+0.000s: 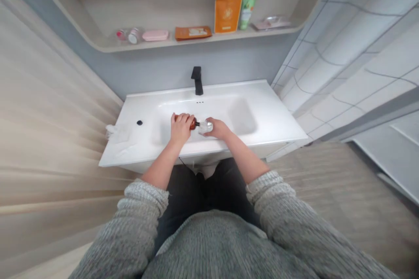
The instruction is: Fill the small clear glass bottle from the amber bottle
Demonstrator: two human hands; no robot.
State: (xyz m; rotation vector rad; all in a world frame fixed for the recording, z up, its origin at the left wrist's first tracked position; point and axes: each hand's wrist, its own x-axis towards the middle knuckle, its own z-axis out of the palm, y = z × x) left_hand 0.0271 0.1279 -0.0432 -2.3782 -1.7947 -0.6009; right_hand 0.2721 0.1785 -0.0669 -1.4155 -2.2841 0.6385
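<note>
Over the white sink basin point(212, 107), my left hand point(181, 128) is wrapped round a brown bottle point(193, 124) with a black neck. The bottle lies tilted on its side, its neck pointing right. My right hand point(218, 128) grips a small clear container point(205, 127), perhaps glass, at the mouth of the brown bottle. Bottle neck and container meet or nearly touch; I cannot tell which. What is inside the clear container is too small to make out. Behind both hands stands a black faucet point(197, 80).
A small round black piece point(139, 123) and a crumpled white tissue or bag point(114, 133) lie on the left of the counter. The shelf above holds an orange pouch point(228, 8), a green tube point(249, 4), an orange packet point(193, 32) and a pink case point(155, 35).
</note>
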